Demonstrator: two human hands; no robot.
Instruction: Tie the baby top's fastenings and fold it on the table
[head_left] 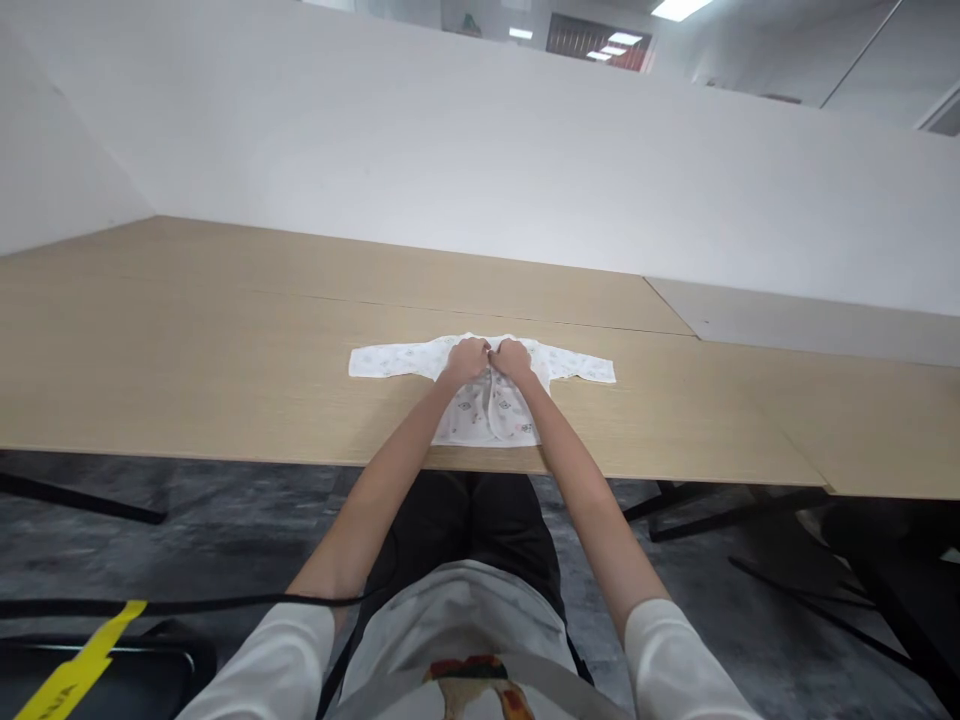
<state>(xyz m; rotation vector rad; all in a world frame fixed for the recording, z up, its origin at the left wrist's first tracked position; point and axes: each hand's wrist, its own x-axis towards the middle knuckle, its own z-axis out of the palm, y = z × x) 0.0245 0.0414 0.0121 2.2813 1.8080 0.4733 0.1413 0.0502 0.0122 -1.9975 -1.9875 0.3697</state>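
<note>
A small white baby shirt [487, 415] with a light print lies spread on the wooden table, its sleeves stretched out to both sides. My left hand [469, 358] and my right hand [511, 357] meet near the neckline, at the top of the front opening. The fingers of both are closed in a pinch on the shirt's front edges. What exactly sits between the fingertips is too small to make out. Below the hands the front edges run down towards the hem, which lies close to the table's front edge.
The wooden table [187, 350] reaches far to both sides, with a white partition [420, 150] behind it. Below are dark table legs [82, 497] and a dark floor. A black cable [225, 604] with a yellow tag [90, 665] crosses at lower left.
</note>
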